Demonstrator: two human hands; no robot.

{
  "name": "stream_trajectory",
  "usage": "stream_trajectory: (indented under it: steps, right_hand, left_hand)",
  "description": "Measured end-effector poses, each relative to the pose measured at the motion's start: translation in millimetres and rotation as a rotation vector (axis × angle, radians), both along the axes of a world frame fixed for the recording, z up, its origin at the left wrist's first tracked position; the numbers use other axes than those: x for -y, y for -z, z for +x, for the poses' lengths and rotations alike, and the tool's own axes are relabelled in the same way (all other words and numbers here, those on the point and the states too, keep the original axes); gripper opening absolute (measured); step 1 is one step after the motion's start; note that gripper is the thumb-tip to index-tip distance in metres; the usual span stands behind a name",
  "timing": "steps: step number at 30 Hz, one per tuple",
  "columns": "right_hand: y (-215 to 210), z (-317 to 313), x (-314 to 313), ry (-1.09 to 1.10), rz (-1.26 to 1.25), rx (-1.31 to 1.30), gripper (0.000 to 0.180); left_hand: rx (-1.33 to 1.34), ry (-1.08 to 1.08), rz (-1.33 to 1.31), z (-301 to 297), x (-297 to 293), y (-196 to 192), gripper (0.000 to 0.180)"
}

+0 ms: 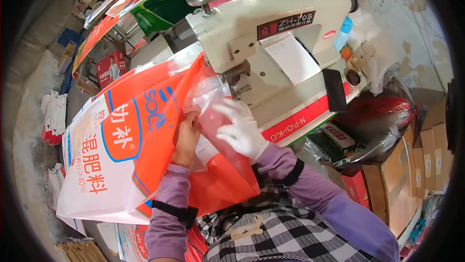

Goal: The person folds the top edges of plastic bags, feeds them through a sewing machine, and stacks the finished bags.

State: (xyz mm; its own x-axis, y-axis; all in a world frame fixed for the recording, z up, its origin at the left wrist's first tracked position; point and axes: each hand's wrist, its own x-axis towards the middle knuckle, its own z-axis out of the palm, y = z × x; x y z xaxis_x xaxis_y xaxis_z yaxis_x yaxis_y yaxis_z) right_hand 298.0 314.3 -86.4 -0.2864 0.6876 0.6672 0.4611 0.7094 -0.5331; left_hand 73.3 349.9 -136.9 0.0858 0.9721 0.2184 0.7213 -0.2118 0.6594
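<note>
Seen from the head, the left hand was closed on the edge of the fertilizer sack; the gloved right hand had fingers loosely spread at the clear liner, whether pinching I could not tell. Good work, I judged, wanted this liner smooth. The sack lay left of the sewing machine, long axis slanting lower left to upper right, mouth seemingly toward the machine.

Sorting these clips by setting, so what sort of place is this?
Probably a small bag-sewing workshop: a large sewing machine, an orange-and-white bag beside it, and cardboard boxes.
</note>
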Motion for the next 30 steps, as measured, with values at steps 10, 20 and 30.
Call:
stream_trajectory:
  steps: [10, 20, 30]
  right_hand:
    - [5, 0, -16, 0.084, -0.633, -0.025, 0.016]
    - [53, 67, 142, -0.288, -0.164, 0.251, 0.032]
    - [55, 40, 141, -0.378, -0.388, 0.188, 0.036]
  left_hand:
    - [0.353, 0.325, -0.174, 54, 1, -35, 0.033]
    - [0.398, -0.081, -0.209, 67, -6, 9, 0.019]
    - [0.118, -0.096, -0.208, 81, -26, -17, 0.032]
